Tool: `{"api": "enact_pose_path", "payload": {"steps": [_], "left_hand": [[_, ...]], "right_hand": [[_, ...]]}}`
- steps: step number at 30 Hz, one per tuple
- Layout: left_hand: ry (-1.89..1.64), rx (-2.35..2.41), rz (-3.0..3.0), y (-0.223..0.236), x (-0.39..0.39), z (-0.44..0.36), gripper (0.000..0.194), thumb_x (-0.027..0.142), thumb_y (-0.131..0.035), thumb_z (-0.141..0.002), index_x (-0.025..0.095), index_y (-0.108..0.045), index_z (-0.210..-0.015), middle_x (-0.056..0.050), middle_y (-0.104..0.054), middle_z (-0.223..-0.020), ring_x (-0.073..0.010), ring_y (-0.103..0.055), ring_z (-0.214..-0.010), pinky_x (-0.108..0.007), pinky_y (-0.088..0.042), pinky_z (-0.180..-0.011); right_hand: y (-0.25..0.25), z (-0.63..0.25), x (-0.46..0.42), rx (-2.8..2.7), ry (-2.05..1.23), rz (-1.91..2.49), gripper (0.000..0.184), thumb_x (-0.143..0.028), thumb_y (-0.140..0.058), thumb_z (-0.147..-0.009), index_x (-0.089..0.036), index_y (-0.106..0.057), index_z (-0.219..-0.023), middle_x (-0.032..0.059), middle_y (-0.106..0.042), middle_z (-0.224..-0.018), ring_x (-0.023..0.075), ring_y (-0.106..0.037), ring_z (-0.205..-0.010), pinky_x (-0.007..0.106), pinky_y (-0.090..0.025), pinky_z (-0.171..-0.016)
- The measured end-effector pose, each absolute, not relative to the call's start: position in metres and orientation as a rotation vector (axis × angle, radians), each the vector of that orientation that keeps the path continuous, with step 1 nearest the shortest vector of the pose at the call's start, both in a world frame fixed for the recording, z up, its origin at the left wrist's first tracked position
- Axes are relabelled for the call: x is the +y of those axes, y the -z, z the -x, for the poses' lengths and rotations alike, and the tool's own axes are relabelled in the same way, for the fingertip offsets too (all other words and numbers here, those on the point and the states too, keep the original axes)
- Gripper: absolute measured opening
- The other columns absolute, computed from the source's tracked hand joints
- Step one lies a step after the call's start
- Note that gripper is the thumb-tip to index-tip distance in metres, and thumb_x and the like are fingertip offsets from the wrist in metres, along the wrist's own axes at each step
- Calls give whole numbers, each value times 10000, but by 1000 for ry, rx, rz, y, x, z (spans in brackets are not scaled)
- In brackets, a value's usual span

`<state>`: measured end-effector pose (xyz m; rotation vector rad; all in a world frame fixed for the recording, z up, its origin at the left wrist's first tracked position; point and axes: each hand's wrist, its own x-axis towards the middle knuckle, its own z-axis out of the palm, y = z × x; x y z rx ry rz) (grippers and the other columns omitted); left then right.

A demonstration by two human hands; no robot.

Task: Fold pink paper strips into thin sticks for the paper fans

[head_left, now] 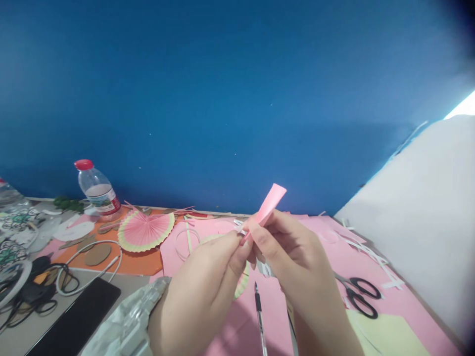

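Both hands pinch a narrow folded pink paper strip [270, 203] that sticks up and to the right between them. My left hand [202, 287] closes its fingertips on the strip's lower end. My right hand [293, 257] grips the strip from the right, thumb and fingers pressed on it. They hover above pink paper sheets [256, 316] lying on the table. A pen [260, 319] lies on the pink paper just below the hands.
A pink-and-yellow pleated paper fan [144, 230] lies on an orange sheet [133, 262]. Black scissors [358, 294] rest at right among white paper strips. At left stand a plastic bottle [97, 190], cables [44, 291] and a black phone [76, 321]. A blue wall [237, 99] rises behind.
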<state>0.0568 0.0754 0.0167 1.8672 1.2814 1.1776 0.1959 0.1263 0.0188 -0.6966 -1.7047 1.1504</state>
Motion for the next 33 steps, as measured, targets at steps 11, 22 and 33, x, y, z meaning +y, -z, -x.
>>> {"api": "enact_pose_path", "payload": {"steps": [11,22,33], "left_hand": [[-1181,1278,-1913,-13,76,-56,224,180,-336,-1014,231,-477,-848,68,-580,-803,-73,-561,-766,-192,-421,-719],[-1121,1358,-1892,-20,79,-51,319,265,-285,-1023,202,-424,-743,36,-477,-676,-106,-464,-613,-241,-369,-592],[-1006,1371,-1876,-21,78,-54,368,296,-290,-1019,202,-356,-669,45,-411,-593,-113,-408,-549,-265,-308,-545]], "right_hand": [[-21,-193,125,-1672,-1150,735,200,-294,-527,-962,-226,-577,-781,-57,-563,-686,59,-533,-598,145,-442,-550],[-17,-189,124,-1724,-1104,736,209,-329,-498,-974,-219,-554,-805,-34,-569,-726,94,-555,-689,187,-447,-613],[-31,-190,119,-1400,-982,797,242,-327,-598,-910,-208,-568,-701,-21,-492,-666,102,-421,-583,232,-367,-539]]}}
